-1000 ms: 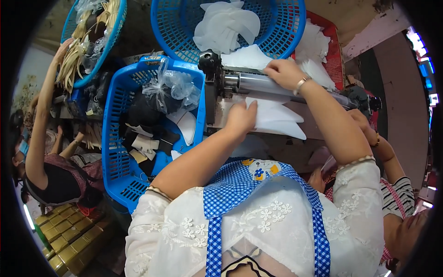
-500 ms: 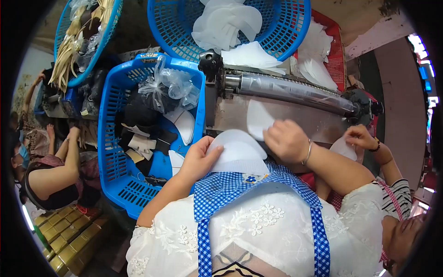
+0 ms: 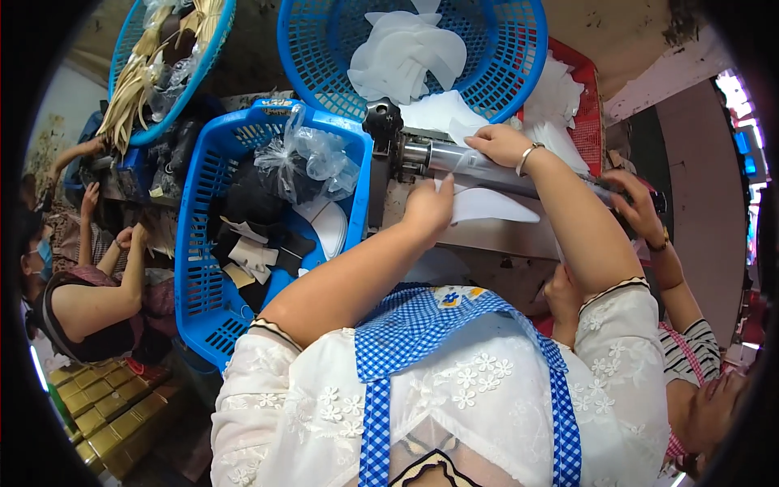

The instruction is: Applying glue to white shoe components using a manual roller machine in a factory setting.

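Both my arms reach forward to a machine with a shiny metal roller. My left hand is closed at the near side of the roller, pinching the end of a curved white sheet piece that lies over the machine's metal plate. Beyond the roller, my right hand, with a bracelet at the wrist, has its thumb and fingers closed on another thin white piece. Part of that piece is hidden by the fingers.
A blue basket with dark scraps, plastic bags and white pieces stands left. Behind the roller are a round blue basket and a red basket of white pieces. A co-worker's hand is near the roller's right end.
Both hands have moved forward from my lap to the roller. The white pieces held over my apron have left it; my right hand now reaches past the roller.
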The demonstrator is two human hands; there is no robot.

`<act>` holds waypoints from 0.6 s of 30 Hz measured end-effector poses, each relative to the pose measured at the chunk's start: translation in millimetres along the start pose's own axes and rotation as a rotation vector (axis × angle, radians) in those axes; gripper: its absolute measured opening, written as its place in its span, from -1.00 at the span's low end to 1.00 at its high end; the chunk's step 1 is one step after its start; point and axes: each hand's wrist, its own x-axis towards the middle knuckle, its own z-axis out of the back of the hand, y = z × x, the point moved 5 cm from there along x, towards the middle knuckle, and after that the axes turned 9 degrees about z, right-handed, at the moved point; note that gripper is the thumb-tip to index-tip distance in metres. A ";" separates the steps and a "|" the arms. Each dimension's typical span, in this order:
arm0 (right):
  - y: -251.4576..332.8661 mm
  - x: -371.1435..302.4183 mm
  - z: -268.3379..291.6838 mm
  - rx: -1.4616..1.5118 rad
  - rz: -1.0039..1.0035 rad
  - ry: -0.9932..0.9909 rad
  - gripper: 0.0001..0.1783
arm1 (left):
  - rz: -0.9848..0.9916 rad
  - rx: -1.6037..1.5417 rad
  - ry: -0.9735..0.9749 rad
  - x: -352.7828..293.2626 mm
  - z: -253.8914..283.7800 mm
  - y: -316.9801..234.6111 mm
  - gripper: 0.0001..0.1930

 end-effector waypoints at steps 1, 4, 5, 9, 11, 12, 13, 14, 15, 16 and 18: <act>-10.1 3.0 0.9 -0.032 0.021 -0.027 -0.58 | -0.064 0.016 0.017 -11.1 5.8 -7.8 -0.55; 8.2 -22.5 25.9 -0.122 0.155 -0.316 -0.73 | -0.024 0.104 0.281 -43.4 32.0 12.1 -0.67; 21.4 -39.5 38.0 -0.098 0.224 -0.509 -0.80 | -0.042 0.044 0.314 -50.6 44.4 26.7 -0.71; 118.5 -127.2 6.7 -0.547 0.917 -0.503 -0.94 | 0.034 -0.068 0.400 -85.1 89.7 57.9 -0.76; 124.5 -156.2 -32.3 -0.582 0.976 -0.234 -0.88 | 0.060 -0.070 0.451 -98.8 96.0 53.5 -0.79; 115.6 -154.0 -37.1 -0.587 0.963 -0.236 -0.88 | 0.081 -0.071 0.497 -101.3 94.2 51.9 -0.81; 103.8 -147.3 -40.9 -0.679 0.905 -0.297 -0.87 | 0.081 -0.069 0.498 -102.2 92.5 51.5 -0.81; 94.5 -141.5 -39.5 -0.771 0.843 -0.357 -0.85 | 0.090 -0.060 0.523 -102.8 88.5 50.7 -0.81; 82.1 -129.6 -31.0 -0.760 0.713 -0.325 -0.80 | 0.099 -0.051 0.547 -102.8 83.7 49.5 -0.81; 81.2 -124.4 -22.6 -0.714 0.702 -0.416 -0.80 | 0.101 0.010 0.513 -97.5 79.5 47.1 -0.81; 89.0 -115.7 -11.7 -0.664 0.701 -0.508 -0.80 | 0.115 -0.083 0.458 -89.5 65.7 42.2 -0.80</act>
